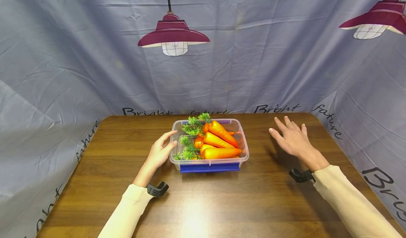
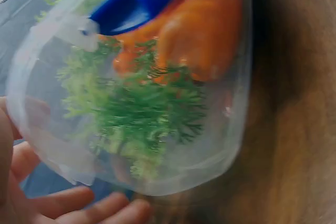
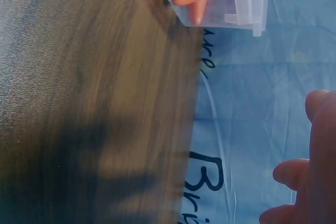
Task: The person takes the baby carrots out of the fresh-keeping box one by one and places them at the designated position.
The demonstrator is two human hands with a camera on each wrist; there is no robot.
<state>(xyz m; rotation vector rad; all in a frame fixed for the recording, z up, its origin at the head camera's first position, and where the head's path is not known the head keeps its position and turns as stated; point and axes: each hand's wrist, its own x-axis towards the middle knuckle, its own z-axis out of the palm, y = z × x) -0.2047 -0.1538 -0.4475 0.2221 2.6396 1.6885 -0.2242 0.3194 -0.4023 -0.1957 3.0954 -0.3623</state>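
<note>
A clear plastic food container (image 1: 176,163) with blue clips holds several orange carrots (image 1: 222,153) with green leafy tops (image 1: 189,148). My left hand (image 1: 160,151) is at the container's left end, its thumb and index finger close to the rim. In the left wrist view, the left fingers (image 2: 63,201) lie loosely outside the end wall, and I cannot tell whether they touch it. My right hand (image 1: 292,139) hovers over the table to the right, apart from the container, fingers spread and holding nothing. Only some right fingertips (image 3: 289,174) show in the right wrist view.
The container stands on a brown wooden table (image 1: 203,202), near its far edge. Behind and at the sides hangs a grey-blue curtain (image 1: 203,79) printed with lamps and lettering. A dark band is on each wrist.
</note>
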